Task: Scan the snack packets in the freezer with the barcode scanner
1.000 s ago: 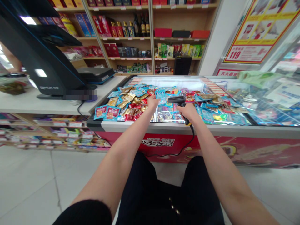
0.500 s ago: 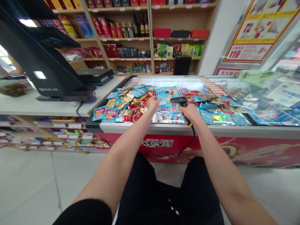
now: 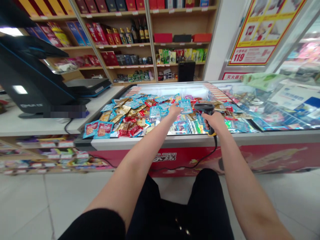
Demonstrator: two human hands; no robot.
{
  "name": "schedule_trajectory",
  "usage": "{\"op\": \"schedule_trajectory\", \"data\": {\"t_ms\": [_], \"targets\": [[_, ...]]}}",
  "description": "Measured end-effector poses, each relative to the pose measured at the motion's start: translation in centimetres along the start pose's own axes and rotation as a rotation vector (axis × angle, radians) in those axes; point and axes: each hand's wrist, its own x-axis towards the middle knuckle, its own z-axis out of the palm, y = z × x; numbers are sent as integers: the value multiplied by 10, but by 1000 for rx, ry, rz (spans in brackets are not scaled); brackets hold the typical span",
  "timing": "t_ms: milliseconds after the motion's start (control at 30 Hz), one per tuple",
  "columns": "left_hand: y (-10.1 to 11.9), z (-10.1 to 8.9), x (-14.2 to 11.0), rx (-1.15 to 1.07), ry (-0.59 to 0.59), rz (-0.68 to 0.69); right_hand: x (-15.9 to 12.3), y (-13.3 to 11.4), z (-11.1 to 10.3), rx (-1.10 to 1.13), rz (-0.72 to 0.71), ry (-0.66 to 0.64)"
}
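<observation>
My left hand (image 3: pixel 175 110) is closed on the edge of a blue snack packet (image 3: pixel 185 106), held over the freezer's glass top. Close by on the right, my right hand (image 3: pixel 212 120) grips a black barcode scanner (image 3: pixel 204 107) by its handle, its head pointing left toward the packet. The scanner's cord (image 3: pixel 214 146) hangs down the freezer front. To the left of my left hand lies a loose heap of gold, red and blue snack packets (image 3: pixel 127 111). A smaller pile of packets (image 3: pixel 228 110) lies behind and right of the scanner.
The chest freezer (image 3: pixel 100 144) stretches across in front of me. At left, a counter (image 3: pixel 95 111) bears a black checkout terminal (image 3: pixel 37 80) with a scale (image 3: pixel 87 87). Shelves (image 3: pixel 125 46) of boxes and bottles stand behind. Plastic bags and papers (image 3: pixel 287 95) lie at right.
My view has turned slightly right. Both hands have moved right along the freezer, the left with a blue packet and the right with the scanner.
</observation>
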Motion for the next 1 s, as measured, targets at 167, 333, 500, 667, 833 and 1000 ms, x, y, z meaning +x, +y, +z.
{"op": "schedule_trajectory", "data": {"t_ms": [167, 333, 500, 667, 833, 1000], "targets": [[8, 48, -3, 48, -115, 35, 3, 3, -26, -24, -8, 67], [-3, 63, -8, 456, -153, 323, 2, 8, -37, -8, 0, 72], [-9, 55, -19, 691, -200, 405, -1, 11, -33, 11, 14, 41], [-5, 25, -16, 843, -142, 403, -3, 6, -17, 24, -14, -4], [3, -33, -10, 1032, 51, 315, -9, -7, 9, 13, -29, -51], [13, -92, -8, 1184, 225, 257, -13, -18, 47, -75, -73, -128]]}}
